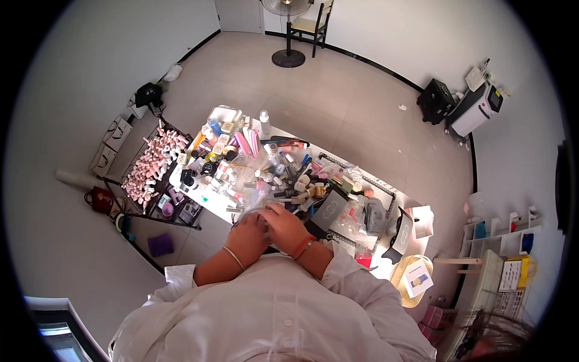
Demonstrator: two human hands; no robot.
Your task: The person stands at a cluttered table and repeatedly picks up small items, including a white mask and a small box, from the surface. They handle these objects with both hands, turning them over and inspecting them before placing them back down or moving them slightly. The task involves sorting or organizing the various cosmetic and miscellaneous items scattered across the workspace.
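Observation:
My left hand (248,237) and my right hand (286,228) meet at the near edge of a white table (212,209), fingers bent and overlapping. Whether something lies between them cannot be told, as the fingers cover that spot. Just beyond them spreads a dense pile of small bottles, tubes and clear plastic bags (258,190). To the right of my right hand are a dark grey box (329,209) and grey packets (375,218). A pink pouch (243,143) and a clear pump bottle (264,122) are at the table's far side.
Left of the table, a metal rack (156,218) holds many pink bottles (154,163). A purple item (160,245) lies on the floor. At right are a wicker basket (400,287) with a white box (417,277) and an open white box (422,221). A pedestal fan (288,58) stands farther off.

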